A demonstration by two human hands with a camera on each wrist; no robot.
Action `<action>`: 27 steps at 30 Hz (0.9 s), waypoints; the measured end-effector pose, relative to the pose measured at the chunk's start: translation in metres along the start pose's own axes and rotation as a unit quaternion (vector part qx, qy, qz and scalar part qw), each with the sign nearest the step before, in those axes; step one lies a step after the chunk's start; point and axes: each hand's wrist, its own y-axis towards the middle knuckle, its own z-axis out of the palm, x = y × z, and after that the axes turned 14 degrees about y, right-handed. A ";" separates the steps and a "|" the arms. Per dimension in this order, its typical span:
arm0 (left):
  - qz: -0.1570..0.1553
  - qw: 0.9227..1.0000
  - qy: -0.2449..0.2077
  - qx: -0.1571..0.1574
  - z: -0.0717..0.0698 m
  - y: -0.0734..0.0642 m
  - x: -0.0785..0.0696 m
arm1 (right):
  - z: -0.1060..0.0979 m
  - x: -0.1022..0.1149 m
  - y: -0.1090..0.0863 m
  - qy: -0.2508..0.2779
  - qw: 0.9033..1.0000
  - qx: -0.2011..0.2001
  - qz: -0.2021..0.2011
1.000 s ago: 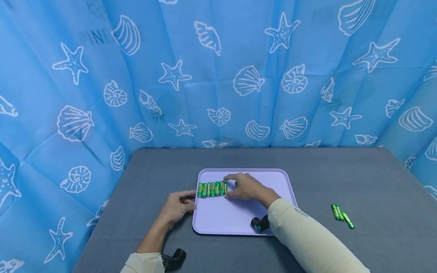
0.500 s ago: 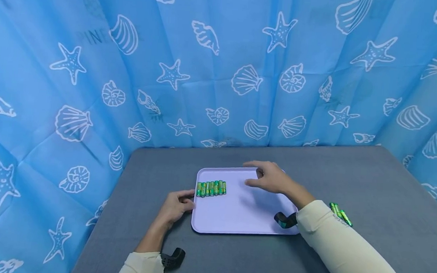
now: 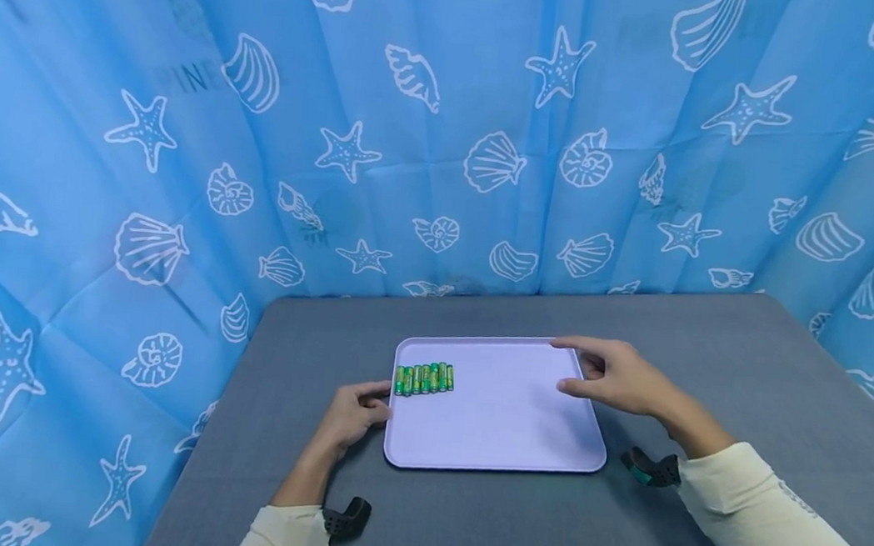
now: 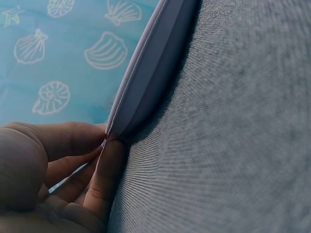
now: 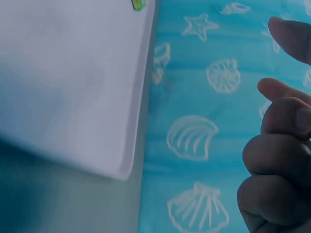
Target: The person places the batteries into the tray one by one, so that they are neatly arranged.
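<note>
**Right hand empty over the tray's far right corner, left hand on the near left rim**

Your right hand (image 3: pixel 614 376) hovers above the far right corner of the lilac tray (image 3: pixel 502 436). Its thumb and forefinger are spread apart, the other fingers loosely curled, and it holds nothing. The row of green batteries (image 3: pixel 425 378) lies well to its left, in the far left part of the tray. They lie side by side, each with its long axis running near to far, so the row itself stretches left to right. Your left hand (image 3: pixel 353 412) is much the nearer of the two: it rests at the tray's left rim, just near of the row's left end. The left wrist view shows its fingertips (image 4: pixel 109 160) touching the rim's edge; whether they pinch it or only press against it, you cannot tell from these views.

The tray sits flat on a grey table (image 3: pixel 740 358) covered in a fine-weave cloth, with bare surface to the right and on the near side of it. A blue curtain (image 3: pixel 446 123) printed with white shells and starfish closes in the far side and both flanks. A small dark device (image 3: pixel 650 468) sits at your right wrist, another (image 3: pixel 347 518) at your left.
</note>
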 end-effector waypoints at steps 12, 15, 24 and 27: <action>-0.004 1.000 -0.001 -0.003 0.001 0.001 -0.001 | -0.039 -0.016 -0.061 -0.008 0.999 -0.038 -0.008; -0.003 1.000 -0.003 -0.004 0.001 0.001 0.000 | -0.047 -0.025 -0.072 -0.002 0.999 -0.047 -0.005; -0.001 1.000 -0.008 -0.002 0.001 -0.001 0.000 | -0.060 -0.048 -0.097 0.027 0.997 -0.062 0.034; -0.005 1.000 -0.010 0.000 0.001 -0.001 0.000 | -0.065 -0.058 -0.105 0.037 0.996 -0.060 0.049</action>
